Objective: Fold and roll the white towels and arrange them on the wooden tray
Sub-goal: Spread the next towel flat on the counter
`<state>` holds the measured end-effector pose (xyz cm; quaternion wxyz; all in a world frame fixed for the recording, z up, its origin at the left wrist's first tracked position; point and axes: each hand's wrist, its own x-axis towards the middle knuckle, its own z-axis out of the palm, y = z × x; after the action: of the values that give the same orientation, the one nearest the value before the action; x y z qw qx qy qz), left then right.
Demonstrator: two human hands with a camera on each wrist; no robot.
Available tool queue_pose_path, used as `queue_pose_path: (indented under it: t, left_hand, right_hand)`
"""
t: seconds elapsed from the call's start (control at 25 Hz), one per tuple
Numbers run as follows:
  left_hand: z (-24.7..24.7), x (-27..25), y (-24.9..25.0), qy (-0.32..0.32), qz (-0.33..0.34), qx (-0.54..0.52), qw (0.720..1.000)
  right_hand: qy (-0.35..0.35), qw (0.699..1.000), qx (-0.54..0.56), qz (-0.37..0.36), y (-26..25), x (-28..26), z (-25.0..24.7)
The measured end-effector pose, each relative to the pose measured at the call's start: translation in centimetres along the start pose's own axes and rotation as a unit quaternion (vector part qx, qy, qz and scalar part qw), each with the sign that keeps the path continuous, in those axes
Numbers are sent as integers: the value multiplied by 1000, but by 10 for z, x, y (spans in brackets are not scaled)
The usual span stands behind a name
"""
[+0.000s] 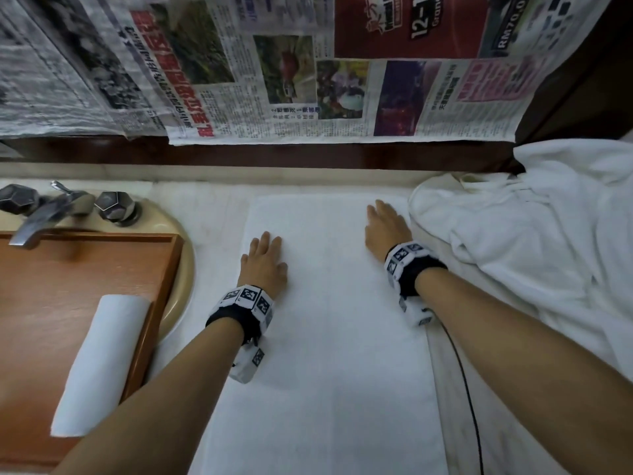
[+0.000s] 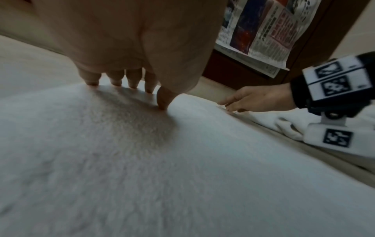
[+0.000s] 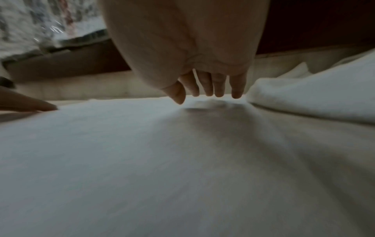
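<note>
A white towel (image 1: pixel 329 320) lies folded into a long flat strip on the counter, running from the back wall toward me. My left hand (image 1: pixel 265 262) presses flat on its left side with straight fingers (image 2: pixel 115 78). My right hand (image 1: pixel 385 228) lies flat near the towel's far right corner, its fingers (image 3: pixel 219 86) straight. The same towel fills the wrist views (image 2: pixel 142 160) (image 3: pixel 162 160). One rolled white towel (image 1: pixel 99 365) lies on the wooden tray (image 1: pixel 41 303) at the left.
The tray sits over a beige sink (image 1: pixel 178 269) with a chrome tap (image 1: pixel 37 217). A heap of loose white towels (image 1: pixel 534 241) lies at the right. Newspaper (image 1: pixel 308 70) hangs on the back wall. A black cable (image 1: pixel 469 389) trails along my right forearm.
</note>
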<state>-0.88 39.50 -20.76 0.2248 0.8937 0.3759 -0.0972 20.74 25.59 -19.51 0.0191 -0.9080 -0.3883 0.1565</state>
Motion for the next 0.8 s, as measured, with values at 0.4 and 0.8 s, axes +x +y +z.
queue_pose_path:
  t: [0.4,0.8]
  left_hand:
    - [-3,6,-10,7,27,-6,1000]
    - [-23,-50,60,8,24,-312,950]
  right_hand:
    - [14,992,-122,-17,37,42,-58]
    - [-116,895,430,-9,-63,-7,-110]
